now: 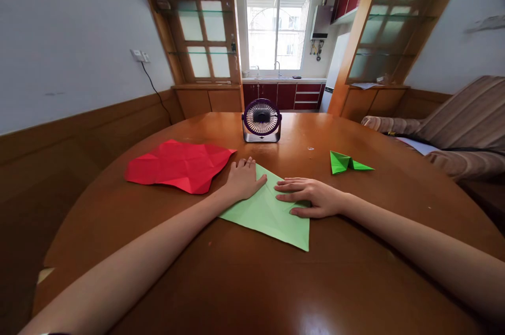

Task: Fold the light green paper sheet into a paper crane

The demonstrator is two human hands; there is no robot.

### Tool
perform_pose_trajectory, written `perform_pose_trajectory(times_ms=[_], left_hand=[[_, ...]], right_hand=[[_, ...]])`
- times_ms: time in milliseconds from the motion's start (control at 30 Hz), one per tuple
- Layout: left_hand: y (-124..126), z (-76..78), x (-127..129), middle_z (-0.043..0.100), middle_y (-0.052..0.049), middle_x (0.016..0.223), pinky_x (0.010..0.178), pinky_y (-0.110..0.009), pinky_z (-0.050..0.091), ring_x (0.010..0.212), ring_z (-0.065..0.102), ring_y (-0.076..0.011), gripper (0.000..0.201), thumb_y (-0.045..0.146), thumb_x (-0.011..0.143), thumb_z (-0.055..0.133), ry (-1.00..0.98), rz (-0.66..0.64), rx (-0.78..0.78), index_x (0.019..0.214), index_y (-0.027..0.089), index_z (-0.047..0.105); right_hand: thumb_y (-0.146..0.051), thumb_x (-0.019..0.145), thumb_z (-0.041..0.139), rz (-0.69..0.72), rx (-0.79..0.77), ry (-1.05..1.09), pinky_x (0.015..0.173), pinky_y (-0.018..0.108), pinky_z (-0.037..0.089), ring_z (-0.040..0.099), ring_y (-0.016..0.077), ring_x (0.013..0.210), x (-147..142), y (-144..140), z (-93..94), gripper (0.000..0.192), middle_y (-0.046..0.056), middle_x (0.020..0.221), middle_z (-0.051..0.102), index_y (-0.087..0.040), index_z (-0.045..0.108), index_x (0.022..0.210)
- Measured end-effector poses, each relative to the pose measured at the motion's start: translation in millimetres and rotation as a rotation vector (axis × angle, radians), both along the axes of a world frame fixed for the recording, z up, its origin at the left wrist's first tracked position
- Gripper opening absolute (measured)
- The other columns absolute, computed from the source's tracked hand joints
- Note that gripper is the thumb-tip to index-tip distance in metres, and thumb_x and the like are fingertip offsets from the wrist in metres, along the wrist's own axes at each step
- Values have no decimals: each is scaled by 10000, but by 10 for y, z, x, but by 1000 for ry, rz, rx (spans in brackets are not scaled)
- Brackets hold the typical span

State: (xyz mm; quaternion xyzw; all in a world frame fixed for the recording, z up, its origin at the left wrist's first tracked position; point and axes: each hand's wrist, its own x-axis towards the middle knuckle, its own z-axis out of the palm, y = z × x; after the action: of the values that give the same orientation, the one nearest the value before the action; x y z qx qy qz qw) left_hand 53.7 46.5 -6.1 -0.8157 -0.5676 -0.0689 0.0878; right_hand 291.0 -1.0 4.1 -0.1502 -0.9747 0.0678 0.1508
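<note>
A light green sheet of paper (272,219) lies on the table in front of me, apparently folded, with one corner pointing toward me. My left hand (243,179) rests on its upper left edge, fingers stretched away from me and thumb lying across the paper. On the right part of the sheet lies my right hand (311,197), its fingers spread flat and pointing left. Neither hand grips anything. Part of the paper's upper edge is hidden under the hands.
A creased red sheet of paper (181,166) lies to the left. Folded bright green paper (347,162) sits at the right. A small purple fan (261,119) stands at the far side of the round wooden table (252,293). Beyond the table's right edge is a striped sofa (469,114).
</note>
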Motion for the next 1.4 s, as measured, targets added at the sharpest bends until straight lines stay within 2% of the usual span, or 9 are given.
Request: perform_pose_trajectory(times_ms=[167, 267, 333, 433, 533, 600, 967, 1267, 1400], left_hand=[[30, -12, -6, 418, -189, 1447, 1031, -476, 296, 1295, 394, -346, 749, 579, 865, 346, -84, 43, 6, 1412, 67, 351], [56, -20, -39, 309, -236, 1496, 1084, -478, 245, 1367, 299, -373, 880, 626, 835, 385, -155, 82, -13, 1446, 11, 238], [60, -21, -60, 218, -232, 1532, 1128, -477, 179, 1416, 199, -364, 895, 615, 834, 401, -179, 61, -1, 1458, 7, 196], [21, -6, -74, 190, -167, 1555, 1168, -432, 107, 1445, 149, -288, 757, 529, 881, 370, -152, -117, 6, 1463, 63, 241], [-43, 23, -76, 226, -129, 1550, 1176, -363, 112, 1445, 171, -215, 652, 470, 939, 278, -102, -331, -112, 1457, 74, 289], [-68, 40, -81, 226, -125, 1548, 1171, -345, 128, 1445, 170, -200, 653, 476, 956, 238, -93, -388, -193, 1466, 69, 273], [-72, 59, -85, 192, -88, 1556, 1172, -373, 112, 1449, 147, -186, 630, 497, 961, 228, -85, -379, -232, 1487, 151, 237], [-14, 15, -105, 186, -90, 1556, 1174, -384, 90, 1450, 143, -202, 690, 568, 940, 238, -117, -366, -227, 1492, 155, 226], [46, 14, -131, 174, -67, 1560, 1174, -385, 72, 1453, 118, -179, 606, 473, 965, 210, -137, -368, -272, 1492, 173, 225]], right_hand=[[-352, 901, 565, 7, -13, 33, 1127, 444, 329, 427, 233, 1333, 2, -6, 0, 498, 101, 1400, 503, -219, 479, 1373], [-358, 901, 564, -4, -14, 22, 1130, 444, 325, 423, 232, 1335, 8, -5, -9, 500, 97, 1406, 497, -221, 477, 1375], [-360, 901, 565, -8, -11, 24, 1129, 448, 327, 425, 233, 1334, 11, -4, -14, 498, 94, 1407, 496, -226, 479, 1373], [-358, 901, 566, -4, -9, 34, 1126, 448, 332, 428, 234, 1332, 12, -2, -15, 498, 96, 1406, 497, -228, 478, 1373], [-356, 903, 563, -1, -5, 15, 1132, 444, 323, 416, 237, 1340, 10, 0, -9, 505, 102, 1415, 485, -216, 471, 1379], [-357, 905, 560, -3, -3, 2, 1137, 441, 317, 412, 238, 1343, 10, -1, -5, 509, 107, 1419, 479, -208, 467, 1383], [-358, 907, 556, 0, -10, 17, 1132, 456, 323, 410, 237, 1344, 11, -3, -8, 510, 96, 1427, 472, -224, 456, 1389], [-355, 900, 567, -4, -15, 39, 1133, 450, 322, 414, 239, 1342, 4, -15, -5, 503, 103, 1415, 485, -217, 477, 1375], [-355, 901, 565, -3, -9, 36, 1130, 452, 326, 421, 237, 1337, 3, -18, -1, 502, 103, 1408, 493, -216, 475, 1376]])
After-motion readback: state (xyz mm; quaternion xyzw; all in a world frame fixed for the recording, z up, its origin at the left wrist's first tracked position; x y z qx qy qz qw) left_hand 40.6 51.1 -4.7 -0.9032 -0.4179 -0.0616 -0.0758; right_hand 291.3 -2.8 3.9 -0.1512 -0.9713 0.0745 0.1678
